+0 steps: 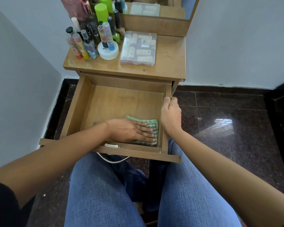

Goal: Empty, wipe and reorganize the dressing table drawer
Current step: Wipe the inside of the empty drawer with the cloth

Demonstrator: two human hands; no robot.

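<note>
The wooden drawer (82, 102) of the dressing table is pulled out over my knees, and its floor holds only a cloth. My left hand (131, 131) lies flat, fingers spread, pressing a green checked cloth (152, 122) onto the drawer floor at the near right corner. My right hand (170, 114) grips the top of the drawer's right side wall. On the tabletop (169, 59) stand several bottles and tubes (90, 38), a white round jar (108, 52) and a clear plastic box (138, 49) of small items.
A mirror (156, 7) rises at the back of the tabletop. White walls close in on the left and behind. Dark polished stone floor (220, 122) lies to the right. My knees in blue jeans (105, 194) sit under the drawer front, by a metal handle (111, 159).
</note>
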